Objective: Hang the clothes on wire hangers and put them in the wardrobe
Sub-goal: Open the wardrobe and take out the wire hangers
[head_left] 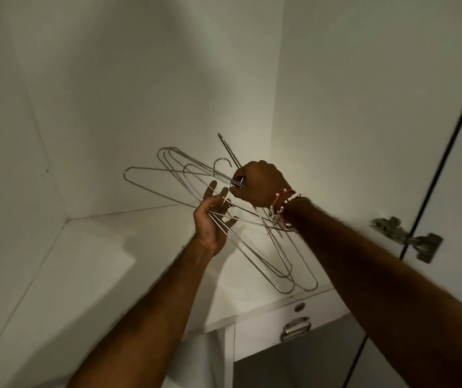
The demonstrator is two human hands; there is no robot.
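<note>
- Grip: right hand (257, 186) is knuckles up, fingers curled tight round the necks of the wire hangers (225, 180), clamped on the bunch.
- Left hand (211, 222) is palm toward the camera, just below and left of the right hand. Thumb and lower fingers are closed loosely on one hanger's wires, two fingers sticking up straighter between the strands.
- The two hands nearly touch, both on the same tangle.
- Hangers are thin bare silver wire with no coating, several of them, fanned and crossed rather than stacked flat.
- Long narrow shoulder loops with rounded ends: one set points up-left past the left hand, the other set down-right under the right forearm.
- One curved hook (221, 163) shows just above the right hand's fingers. A dark straight wire end pokes up behind it.
- Exact hanger count cannot be told, the strands overlap.
- The bunch is held in the air inside the wardrobe (140, 79), above its white shelf (106, 253). The lower loops hang over the shelf's front edge.
- Bracelets (287, 201) sit on the right wrist, red thread and white beads.
- Below the shelf front is a white drawer (263, 331) with a metal handle (295, 329) and a small round keyhole above it.
- Wardrobe door (454, 121) stands at far right, with a metal hinge (409, 239) on it.
</note>
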